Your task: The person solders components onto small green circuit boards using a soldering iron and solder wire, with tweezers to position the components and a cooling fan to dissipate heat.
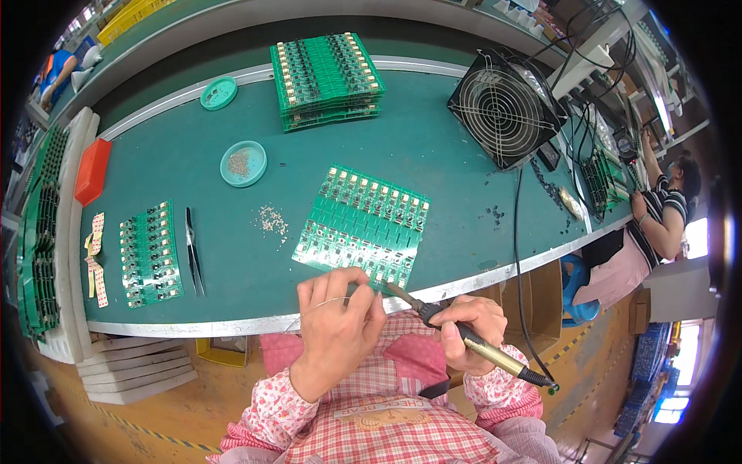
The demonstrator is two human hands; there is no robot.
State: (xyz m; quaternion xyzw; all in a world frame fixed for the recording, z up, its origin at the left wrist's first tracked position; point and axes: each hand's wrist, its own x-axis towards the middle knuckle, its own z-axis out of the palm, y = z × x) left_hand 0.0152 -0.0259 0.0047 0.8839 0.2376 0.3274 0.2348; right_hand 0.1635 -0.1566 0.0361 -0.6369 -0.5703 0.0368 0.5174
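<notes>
A green circuit board panel (363, 224) with rows of small parts lies on the green bench mat in front of me. In my right hand (471, 329) is a soldering iron (487, 348), its tip at the panel's near edge. My left hand (336, 313) is closed with bent fingers close to that edge, pinching a thin solder wire (325, 301) that curves across the fingers. The fingertips and the iron's tip are close together. Whether the tip touches a joint is too small to tell.
Behind the panel rises a stack of boards (328, 81). Loose parts lie beside two turquoise dishes (243, 164). A black fan (506, 108) stands at right, with the iron's cable hanging nearby. Tweezers (193, 251) and a smaller board (151, 255) lie left. A co-worker (657, 209) sits at right.
</notes>
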